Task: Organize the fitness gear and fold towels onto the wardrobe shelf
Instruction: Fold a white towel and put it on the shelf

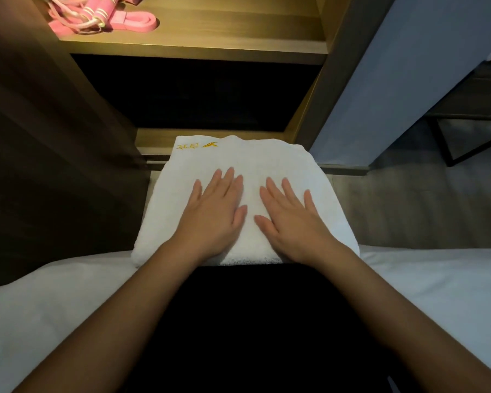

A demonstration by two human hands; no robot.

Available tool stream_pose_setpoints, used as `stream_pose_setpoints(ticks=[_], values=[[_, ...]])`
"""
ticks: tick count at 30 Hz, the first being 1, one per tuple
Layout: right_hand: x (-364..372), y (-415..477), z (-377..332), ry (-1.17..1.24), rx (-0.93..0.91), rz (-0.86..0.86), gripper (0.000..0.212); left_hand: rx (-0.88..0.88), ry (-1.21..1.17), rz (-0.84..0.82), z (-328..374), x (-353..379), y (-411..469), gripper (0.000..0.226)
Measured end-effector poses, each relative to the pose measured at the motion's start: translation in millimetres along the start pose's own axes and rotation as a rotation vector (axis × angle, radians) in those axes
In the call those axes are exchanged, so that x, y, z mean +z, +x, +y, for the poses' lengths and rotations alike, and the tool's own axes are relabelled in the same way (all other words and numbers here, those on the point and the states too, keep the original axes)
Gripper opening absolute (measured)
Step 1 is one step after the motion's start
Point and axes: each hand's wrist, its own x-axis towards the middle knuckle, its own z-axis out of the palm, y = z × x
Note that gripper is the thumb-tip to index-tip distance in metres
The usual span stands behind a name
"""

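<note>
A folded white towel (255,163) with a yellow embroidered logo at its far left corner rests on my lap, in front of the wardrobe. My left hand (214,214) lies flat on its left half, fingers spread. My right hand (291,219) lies flat on its right half, fingers spread as well. Neither hand grips anything. On the lit wooden wardrobe shelf (210,38) above, at the far left, sit a pink skipping rope (88,12) and a pink resistance band (138,22).
Below the lit shelf is a dark open compartment (193,92). A dark wardrobe panel (40,137) stands at the left. White bedding (437,282) lies on both sides of my lap. A grey wall (408,66) and a black metal-framed desk (471,114) are at the right.
</note>
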Motion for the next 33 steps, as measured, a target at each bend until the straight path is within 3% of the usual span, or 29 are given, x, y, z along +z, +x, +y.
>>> stream_pose_setpoints(ticks=[3,10,13,17,20,24,30,33], values=[[12,1,5,-0.076,0.049,-0.035,0.068,-0.038,0.131,-0.08,-8,17,-2,0.063],[9,-14,56,0.198,0.32,-0.062,0.074,-0.306,-0.066,-0.106,-48,12,-23,0.074],[0,-15,62,0.136,0.427,-0.039,0.072,-0.394,-0.061,-0.114,-52,4,-20,0.07],[-18,15,18,0.095,0.189,0.177,0.064,-0.246,0.006,0.153,-17,-9,19,0.062],[-11,57,-1,0.012,0.129,0.155,0.06,-0.129,0.051,0.144,2,-1,51,0.057],[10,76,12,0.015,0.276,0.149,0.064,-0.166,0.119,0.017,-14,23,58,0.058],[2,77,52,0.405,0.619,0.085,0.075,-0.442,-0.003,-0.018,-34,13,59,0.066],[-12,75,63,0.327,0.656,0.123,0.073,-0.523,-0.021,0.037,-49,0,66,0.068]])
